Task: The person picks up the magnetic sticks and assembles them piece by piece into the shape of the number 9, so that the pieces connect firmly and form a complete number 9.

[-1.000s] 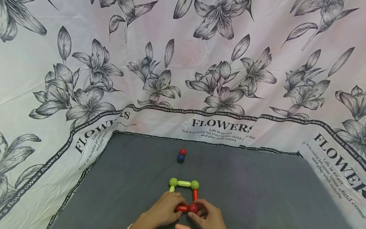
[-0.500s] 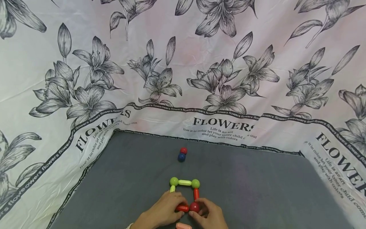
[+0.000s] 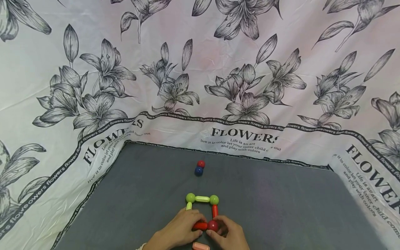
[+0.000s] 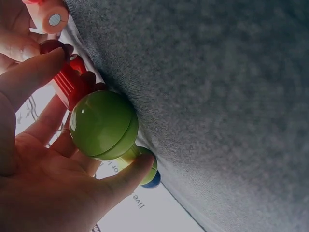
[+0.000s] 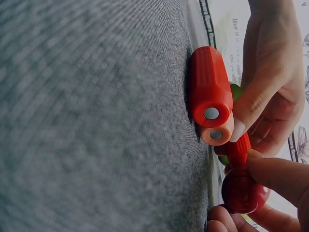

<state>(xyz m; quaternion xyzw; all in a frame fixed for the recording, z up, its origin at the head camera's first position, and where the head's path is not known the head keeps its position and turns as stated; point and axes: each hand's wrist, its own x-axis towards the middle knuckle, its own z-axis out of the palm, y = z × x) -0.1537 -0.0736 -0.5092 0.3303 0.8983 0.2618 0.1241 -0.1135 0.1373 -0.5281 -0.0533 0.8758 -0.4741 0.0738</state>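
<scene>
My left hand (image 3: 181, 227) pinches a red magnetic rod (image 3: 200, 226) between thumb and fingers. A red ball (image 3: 212, 226) is held by my right hand (image 3: 230, 233), and the rod's end meets it. From that ball a second red rod (image 3: 215, 211) runs to a green ball (image 3: 214, 200). A yellow-green rod (image 3: 202, 199) joins this to another green ball (image 3: 190, 198), and a further yellow-green rod (image 3: 189, 206) passes under my left hand. In the left wrist view a large green ball (image 4: 104, 124) sits beneath the left palm; the head view hides it.
A salmon rod (image 3: 201, 246) lies just in front of my hands. Beside it, in the right wrist view, is a loose red rod (image 5: 210, 84). Farther back a red ball (image 3: 201, 164) and a blue ball (image 3: 198, 171) touch. Flower-printed cloth (image 3: 243, 139) borders the grey surface.
Half a second ago a narrow gap showed between the pinched red rod and the red ball; now they touch. The rod has straightened slightly. Both hands stay almost in place.
</scene>
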